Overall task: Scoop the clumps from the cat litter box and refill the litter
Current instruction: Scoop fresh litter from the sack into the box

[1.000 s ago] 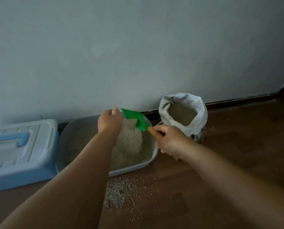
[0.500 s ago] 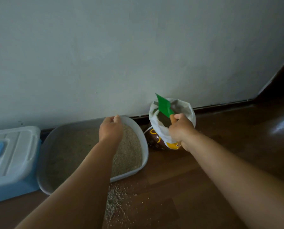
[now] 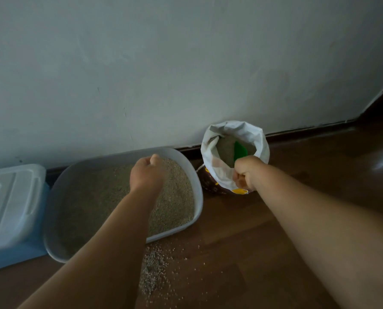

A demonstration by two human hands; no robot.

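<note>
Head view. We looked down at a wooden floor (image 3: 241, 248) where it met a pale wall (image 3: 186, 63).

The grey litter box (image 3: 198, 197) lay at centre left, its far rim close to the wall, and it was filled with beige litter (image 3: 92, 197). The litter bag (image 3: 209, 150) stood upright just to the right of the box, close against the wall. Its white top was rolled down and open, and more litter showed inside.

Our right hand (image 3: 245, 175) reached over the near lip of the bag and was clenched around the handle of the green scoop (image 3: 240, 150). The scoop's blade sat inside the mouth of the bag, against the litter there.

Our left hand (image 3: 147, 177) hung over the far right part of the litter box, above the litter. Its fingers were curled into a fist and the thumb pointed toward the wall. The palm faced away from us, so we could not tell whether the fist enclosed anything.

Spilled litter (image 3: 152, 268) was scattered on the floor just near of the box's front rim, beside our left forearm. A blue storage box (image 3: 12, 253) with a white lid stood at far left, just beside the litter box.
</note>
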